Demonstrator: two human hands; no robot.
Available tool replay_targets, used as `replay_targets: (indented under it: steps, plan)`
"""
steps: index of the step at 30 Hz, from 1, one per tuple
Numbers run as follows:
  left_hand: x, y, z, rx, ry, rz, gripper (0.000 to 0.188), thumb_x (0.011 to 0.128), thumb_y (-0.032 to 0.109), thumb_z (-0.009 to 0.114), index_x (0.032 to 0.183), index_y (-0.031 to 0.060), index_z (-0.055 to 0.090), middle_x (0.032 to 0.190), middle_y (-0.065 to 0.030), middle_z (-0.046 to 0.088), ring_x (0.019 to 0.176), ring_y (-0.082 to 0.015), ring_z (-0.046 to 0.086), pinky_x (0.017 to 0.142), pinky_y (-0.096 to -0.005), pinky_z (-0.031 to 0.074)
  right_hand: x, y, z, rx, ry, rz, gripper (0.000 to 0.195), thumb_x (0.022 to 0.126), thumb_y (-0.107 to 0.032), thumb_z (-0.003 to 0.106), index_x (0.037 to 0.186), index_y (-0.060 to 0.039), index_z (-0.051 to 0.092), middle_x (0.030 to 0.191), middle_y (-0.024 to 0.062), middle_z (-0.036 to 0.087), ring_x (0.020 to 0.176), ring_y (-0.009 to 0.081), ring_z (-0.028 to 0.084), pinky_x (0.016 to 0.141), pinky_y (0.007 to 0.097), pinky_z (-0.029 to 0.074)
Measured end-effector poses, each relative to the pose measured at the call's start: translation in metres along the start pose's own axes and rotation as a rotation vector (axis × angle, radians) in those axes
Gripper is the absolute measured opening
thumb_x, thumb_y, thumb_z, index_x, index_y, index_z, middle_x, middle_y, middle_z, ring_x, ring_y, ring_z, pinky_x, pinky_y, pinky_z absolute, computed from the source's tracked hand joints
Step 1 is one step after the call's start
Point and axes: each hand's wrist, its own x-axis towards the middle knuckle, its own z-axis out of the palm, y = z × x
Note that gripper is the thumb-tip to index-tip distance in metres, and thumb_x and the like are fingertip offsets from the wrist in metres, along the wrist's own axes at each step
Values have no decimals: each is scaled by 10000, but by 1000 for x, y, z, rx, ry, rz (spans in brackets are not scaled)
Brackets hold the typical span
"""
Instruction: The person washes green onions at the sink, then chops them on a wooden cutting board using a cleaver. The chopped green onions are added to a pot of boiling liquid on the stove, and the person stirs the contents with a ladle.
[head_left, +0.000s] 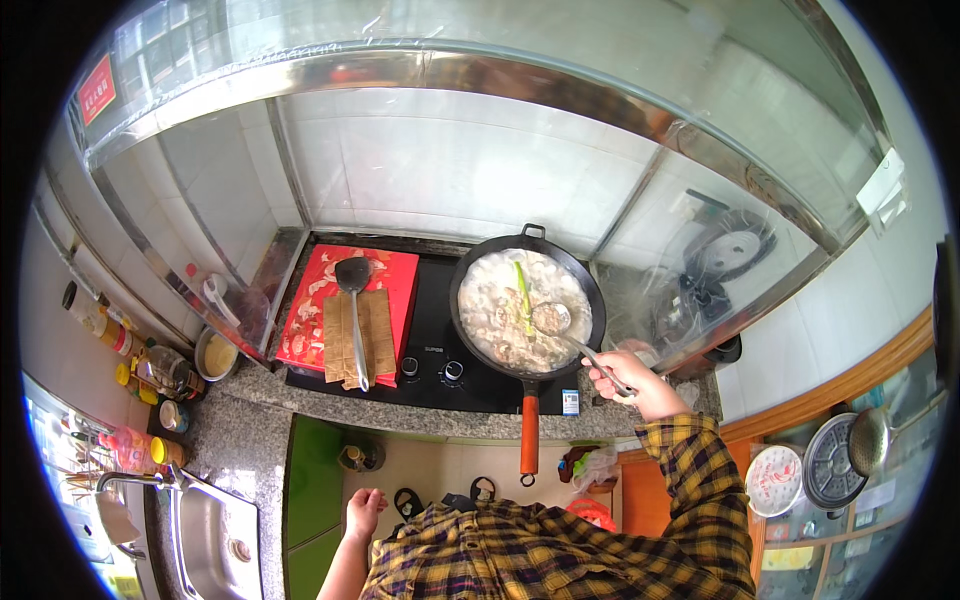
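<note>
My right hand (621, 376) grips the handle of a metal ladle (553, 319), its bowl dipped in the pale, bubbling food inside a black wok (459, 330). A long green stalk, perhaps scallion, lies across the food (487, 292) beside the ladle. The wok stands on the right of a black glass cooktop (431, 307), its orange-red handle (529, 435) pointing towards me. My left hand (364, 508) hangs in front of the cabinets, fingers curled, apparently holding nothing. On the cooktop's left, a spatula (354, 276) with a metal handle rests on brown cardboard (379, 322) over a red box (397, 270).
A metal-framed clear screen (450, 71) surrounds the stove. At left are a pot (206, 352) with yellowish contents, bottles and jars (166, 451), and a steel sink (210, 536). Lids (834, 461) and a perforated skimmer (870, 442) hang at right. Slippers (408, 504) lie on the floor.
</note>
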Motion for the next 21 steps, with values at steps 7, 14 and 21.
replay_targets:
  steps: [7, 14, 21]
  plan:
    - [1, 1, 1, 15, -6, 4, 189, 899, 177, 532, 864, -5, 570, 726, -73, 627, 666, -132, 594, 631, -250, 478, -26, 4, 12, -55, -40, -31, 171, 905, -143, 472, 987, 2, 508, 669, 56, 474, 442, 109, 409, 358, 242, 315]
    - [7, 0, 2, 17, -21, 12, 188, 903, 178, 530, 868, -4, 562, 732, -78, 626, 657, -132, 593, 630, -250, 479, -15, 13, 23, -52, -79, 4, 185, 890, -137, 492, 998, 11, 517, 680, 75, 478, 465, 117, 413, 375, 245, 324]
    - [2, -3, -2, -14, -4, -3, 180, 904, 178, 525, 867, 7, 564, 740, -70, 628, 669, -126, 593, 641, -248, 478, 1, 16, 37, -138, -55, 0, 181, 887, -124, 472, 998, 17, 492, 681, 88, 474, 448, 134, 415, 369, 275, 339]
